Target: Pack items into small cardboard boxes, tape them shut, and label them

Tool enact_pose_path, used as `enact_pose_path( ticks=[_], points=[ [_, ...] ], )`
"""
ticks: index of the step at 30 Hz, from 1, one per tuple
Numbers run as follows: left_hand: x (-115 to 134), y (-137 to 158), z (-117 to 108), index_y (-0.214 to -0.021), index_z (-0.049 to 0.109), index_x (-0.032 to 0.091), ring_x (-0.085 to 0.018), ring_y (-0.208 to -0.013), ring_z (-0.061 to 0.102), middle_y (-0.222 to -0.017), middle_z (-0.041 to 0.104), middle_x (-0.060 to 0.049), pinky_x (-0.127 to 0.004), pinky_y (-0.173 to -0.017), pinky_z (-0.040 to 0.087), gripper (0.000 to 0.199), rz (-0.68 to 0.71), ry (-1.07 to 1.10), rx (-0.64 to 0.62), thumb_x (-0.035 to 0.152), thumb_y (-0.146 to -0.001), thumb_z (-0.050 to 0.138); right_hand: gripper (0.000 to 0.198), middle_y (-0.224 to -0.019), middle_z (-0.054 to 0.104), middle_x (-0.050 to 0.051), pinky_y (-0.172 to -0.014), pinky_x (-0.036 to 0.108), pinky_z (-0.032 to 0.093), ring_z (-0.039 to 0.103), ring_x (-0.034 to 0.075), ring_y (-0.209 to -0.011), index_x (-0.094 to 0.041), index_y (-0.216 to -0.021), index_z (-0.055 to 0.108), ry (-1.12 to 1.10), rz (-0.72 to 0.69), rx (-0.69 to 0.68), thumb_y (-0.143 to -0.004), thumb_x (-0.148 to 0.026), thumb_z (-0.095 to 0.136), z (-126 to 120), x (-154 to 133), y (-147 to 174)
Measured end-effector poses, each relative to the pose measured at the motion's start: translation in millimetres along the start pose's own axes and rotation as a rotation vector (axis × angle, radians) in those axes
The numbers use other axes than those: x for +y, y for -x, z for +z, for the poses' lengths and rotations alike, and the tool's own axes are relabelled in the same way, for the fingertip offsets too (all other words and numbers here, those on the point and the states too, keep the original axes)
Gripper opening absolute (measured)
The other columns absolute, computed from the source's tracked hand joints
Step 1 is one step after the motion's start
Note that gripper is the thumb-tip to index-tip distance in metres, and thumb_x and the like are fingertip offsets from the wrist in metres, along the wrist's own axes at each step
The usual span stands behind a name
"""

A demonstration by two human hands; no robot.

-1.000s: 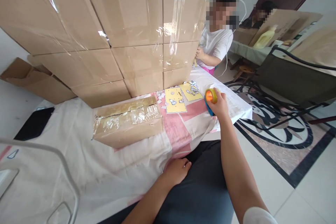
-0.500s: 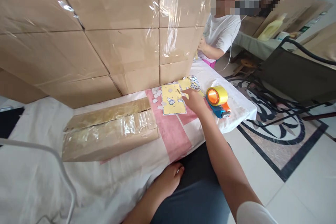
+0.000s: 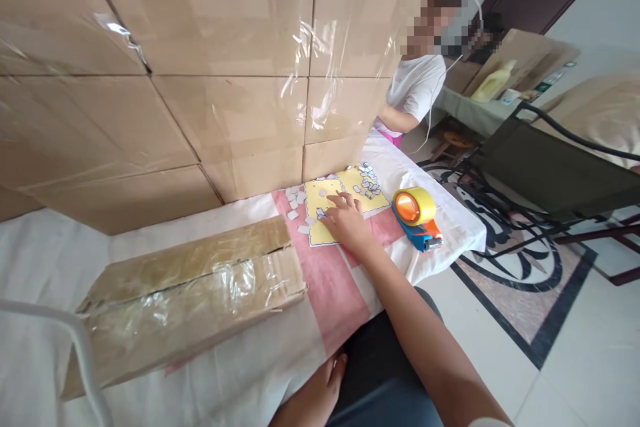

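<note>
My right hand (image 3: pixel 347 221) reaches over a yellow card (image 3: pixel 316 199) with a scalloped blue edge. Its fingers are spread and bent, and the thumb side is at a small white-and-blue paper piece (image 3: pixel 321 213) on the card. No object shows in its grip. A second yellow card (image 3: pixel 350 180) lies behind it, with several small cut pieces (image 3: pixel 369 178) heaped on its right part. Pale grey pieces (image 3: pixel 294 197) are scattered at the left of the first card. My left hand (image 3: pixel 325 377) rests on my thigh, fingers loose and partly hidden by the cloth edge.
A tape dispenser (image 3: pixel 417 213) with a yellow roll stands right of the cards. A long taped carton (image 3: pixel 200 300) lies to the left. Stacked cartons (image 3: pixel 225 113) wall off the back. Another person (image 3: pixel 417 90) stands beyond them; a folding chair (image 3: pixel 535 160) is at right.
My right hand has moved left and nearer over the first yellow card, its fingers spreading above the pieces. My left hand stays on my thigh. The camera view has shifted slightly.
</note>
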State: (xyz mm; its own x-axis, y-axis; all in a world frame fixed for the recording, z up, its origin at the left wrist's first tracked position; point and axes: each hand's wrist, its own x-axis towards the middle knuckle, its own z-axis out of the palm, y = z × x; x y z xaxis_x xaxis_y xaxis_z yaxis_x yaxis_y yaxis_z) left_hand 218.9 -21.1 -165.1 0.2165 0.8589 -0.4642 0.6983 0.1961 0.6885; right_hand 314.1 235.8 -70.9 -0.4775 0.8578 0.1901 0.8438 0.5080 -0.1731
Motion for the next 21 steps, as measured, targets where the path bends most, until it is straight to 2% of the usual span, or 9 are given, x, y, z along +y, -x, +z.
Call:
enact_pose_path(
  ticks=[6,10,13,16,18,19,21],
  points=[
    [2,3,-2,-0.132,0.069,0.029,-0.032,-0.137,0.056,-0.141,0.067,-0.009,-0.048,-0.126,0.030,0.057,0.045,-0.033,0.007,0.054,-0.102,0.028,0.030,-0.135,0.069,0.012,-0.109,0.056,0.037,0.046,0.036,-0.136,-0.020,-0.088,0.077,-0.085,-0.029,0.098,-0.101,-0.023,0.051,4,1,1],
    [10,10,-9,-0.134,0.067,0.027,-0.027,-0.134,0.058,-0.139,0.068,-0.009,-0.042,-0.123,0.035,0.057,0.076,0.021,-0.066,0.049,-0.104,0.024,0.024,-0.117,0.072,0.014,-0.098,0.047,0.045,0.058,0.030,-0.115,-0.020,-0.091,0.069,-0.343,0.033,0.201,-0.100,-0.027,0.047,4,6,3],
    [26,24,-25,-0.141,0.061,0.027,-0.029,-0.134,0.058,-0.144,0.065,-0.009,-0.042,-0.119,0.040,0.052,0.156,0.028,-0.233,0.050,-0.099,0.041,0.024,-0.091,0.070,0.008,-0.083,0.037,0.048,0.063,0.022,-0.087,-0.021,-0.087,0.061,-0.651,0.118,0.257,-0.100,-0.035,0.046,1,9,7],
    [57,42,-59,-0.142,0.061,0.028,-0.035,-0.132,0.059,-0.144,0.065,-0.009,-0.047,-0.115,0.043,0.055,0.267,-0.026,-0.337,0.050,-0.092,0.060,0.033,-0.071,0.062,0.001,-0.068,0.030,0.045,0.057,0.017,-0.068,-0.023,-0.080,0.053,-0.894,0.207,0.213,-0.100,-0.048,0.047,-4,13,15],
    [86,44,-89,-0.134,0.067,0.032,-0.031,-0.123,0.065,-0.131,0.073,-0.005,-0.042,-0.108,0.047,0.044,0.374,0.031,-0.314,0.051,-0.096,0.056,0.039,-0.065,0.058,-0.002,-0.064,0.028,0.042,0.053,0.015,-0.063,-0.023,-0.078,0.051,-0.979,0.246,0.187,-0.099,-0.055,0.048,-6,15,19],
    [102,40,-103,-0.127,0.071,0.033,-0.027,-0.112,0.070,-0.120,0.076,-0.003,-0.038,-0.100,0.051,0.038,0.427,0.096,-0.261,0.051,-0.097,0.056,0.041,-0.063,0.057,-0.002,-0.063,0.028,0.041,0.052,0.015,-0.061,-0.023,-0.077,0.051,-1.010,0.260,0.184,-0.098,-0.058,0.048,-7,16,20],
    [130,17,-122,-0.112,0.075,0.030,-0.020,-0.086,0.071,-0.098,0.078,-0.002,-0.031,-0.082,0.053,0.030,0.491,0.293,-0.032,0.048,-0.100,0.054,0.044,-0.061,0.056,-0.003,-0.061,0.028,0.040,0.050,0.014,-0.059,-0.023,-0.076,0.052,-1.072,0.275,0.193,-0.095,-0.062,0.051,-10,18,21]
  ],
)
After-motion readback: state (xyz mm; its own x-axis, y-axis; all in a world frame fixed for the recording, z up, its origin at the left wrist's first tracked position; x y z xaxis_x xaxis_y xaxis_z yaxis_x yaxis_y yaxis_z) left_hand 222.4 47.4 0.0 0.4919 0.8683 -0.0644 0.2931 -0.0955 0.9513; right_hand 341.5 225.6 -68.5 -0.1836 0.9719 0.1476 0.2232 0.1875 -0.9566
